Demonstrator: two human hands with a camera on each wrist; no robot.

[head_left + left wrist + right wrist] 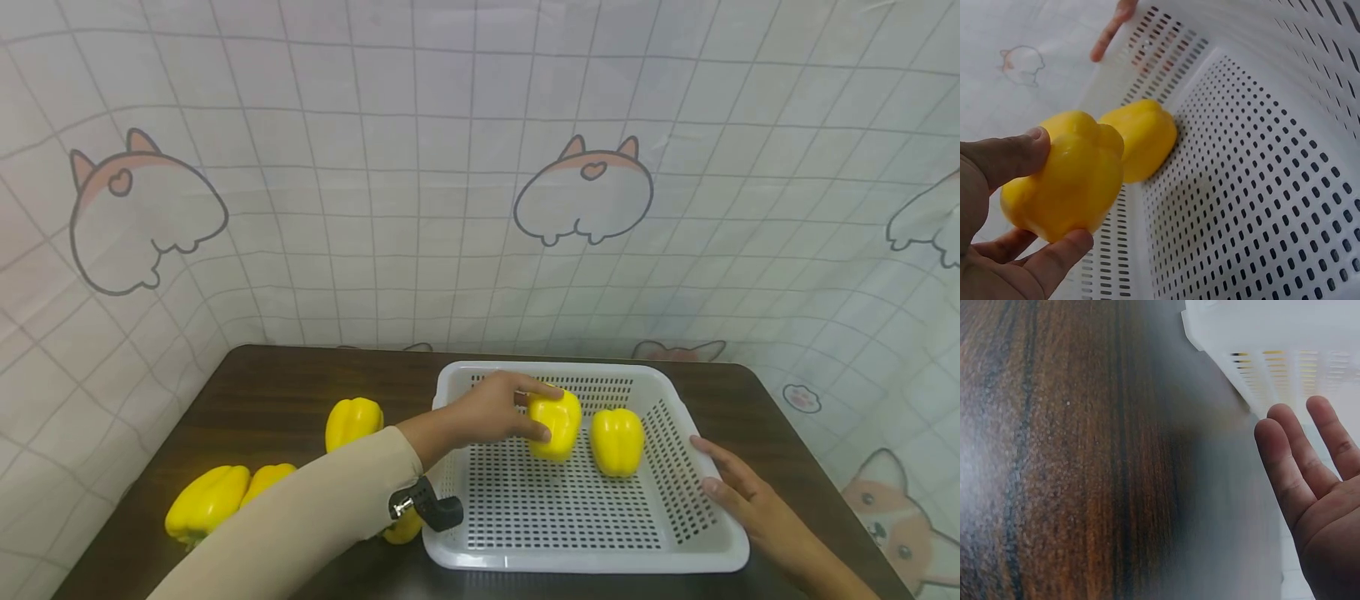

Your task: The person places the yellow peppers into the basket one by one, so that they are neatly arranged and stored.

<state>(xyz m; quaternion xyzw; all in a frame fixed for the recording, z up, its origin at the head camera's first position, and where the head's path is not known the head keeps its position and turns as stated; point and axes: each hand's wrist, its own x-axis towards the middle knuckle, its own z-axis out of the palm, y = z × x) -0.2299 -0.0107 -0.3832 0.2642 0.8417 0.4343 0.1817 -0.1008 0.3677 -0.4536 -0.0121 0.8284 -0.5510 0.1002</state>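
My left hand (498,410) grips a yellow bell pepper (557,425) over the white perforated basket (577,562). In the left wrist view the thumb lies on one side of this pepper (1069,178) and the fingers on the other. A second bell pepper (617,442) sits in the basket, right of the held one. At the basket's right side is my right hand (738,492), fingertips right at the rim. The right wrist view has that hand (1322,487) with its fingers extended beside the basket's outer wall (1285,369).
Several more yellow bell peppers lie on the dark wooden table (277,383) left of the basket, one pepper (354,422) near its left side and another (208,502) farther left. The left sleeve partly covers some. A patterned cloth (420,183) hangs behind the table.
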